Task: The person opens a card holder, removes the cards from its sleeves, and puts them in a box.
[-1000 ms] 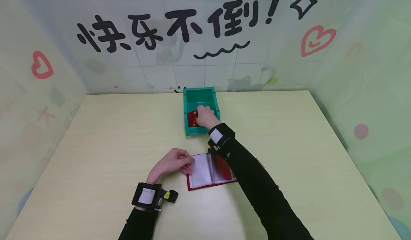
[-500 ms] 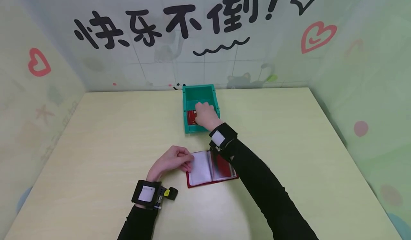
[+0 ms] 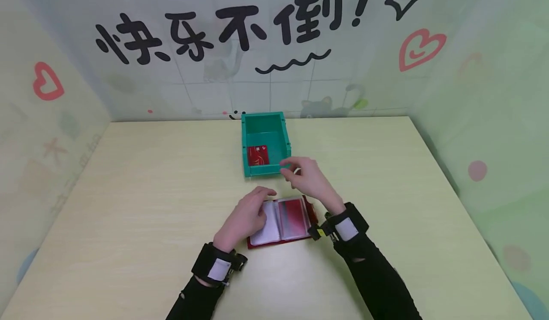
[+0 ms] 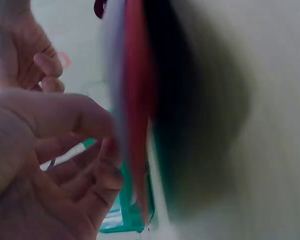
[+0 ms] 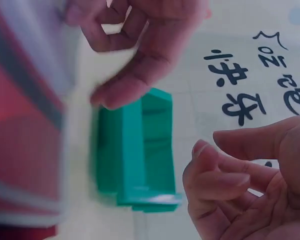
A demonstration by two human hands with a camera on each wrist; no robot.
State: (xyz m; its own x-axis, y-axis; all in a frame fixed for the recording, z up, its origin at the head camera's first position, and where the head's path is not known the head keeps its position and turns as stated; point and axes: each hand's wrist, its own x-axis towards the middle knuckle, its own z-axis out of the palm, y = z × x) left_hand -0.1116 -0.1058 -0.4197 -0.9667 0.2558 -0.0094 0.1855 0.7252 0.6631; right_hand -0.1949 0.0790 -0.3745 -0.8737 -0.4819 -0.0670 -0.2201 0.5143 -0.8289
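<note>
A red card holder (image 3: 270, 234) lies spread on the table, with a pale sleeve on the left and a reddish one on the right. My left hand (image 3: 245, 215) is over its left side, the thumb at the pale page and the fingers reaching past the top edge. In the left wrist view that hand is close to the blurred page edge. My right hand (image 3: 310, 179) hovers by the tray's near right corner, fingers loosely bent, nothing held. Inside the green tray (image 3: 266, 169) lies a red card (image 3: 259, 155), toward the near left.
The tray stands at the back of the pale wooden table (image 3: 171, 177), near the back wall (image 3: 184, 96) with its black lettering. Printed walls close in on the left and right.
My right hand has left the tray and come back toward me, uncovering the red card. My left hand has shifted from the holder's left edge farther over its left page.
</note>
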